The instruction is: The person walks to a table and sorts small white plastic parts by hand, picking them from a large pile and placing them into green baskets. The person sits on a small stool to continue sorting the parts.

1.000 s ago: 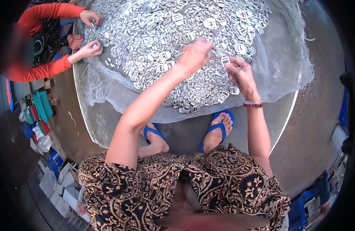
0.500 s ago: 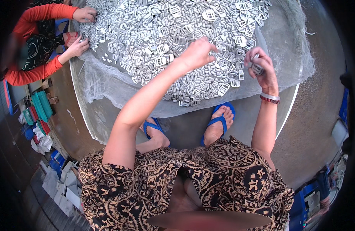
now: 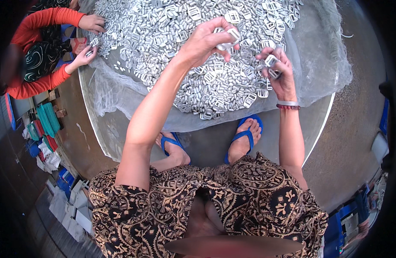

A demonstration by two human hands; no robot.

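Note:
Over the upper middle of a heap of small silver pellets (image 3: 185, 92) and flat slotted metal buckles, my left hand (image 3: 202, 43) is closed on silver buckles (image 3: 227, 38) between thumb and fingers; motion smears them a little. To its right, above the heap's right edge, my right hand (image 3: 284, 77) has its fingers curled round a few more silver buckles (image 3: 271, 60). Part of that grip is hidden by the fingers. Loose buckles (image 3: 210, 76) lie among the pellets below my left hand, and others (image 3: 250, 101) sit along the heap's near right edge.
The heap lies on a translucent mesh sheet (image 3: 324, 73) spread over a grey mat (image 3: 107, 137). At the left, a co-worker in orange sleeves has one hand (image 3: 91, 23) at the heap and another (image 3: 82, 56) holding buckles. My feet in blue flip-flops (image 3: 245, 137) stand at the near edge.
My left hand has moved up and left and now has buckles in its grip. My right hand has shifted left with its buckles. The co-worker's nearer hand has drawn back slightly.

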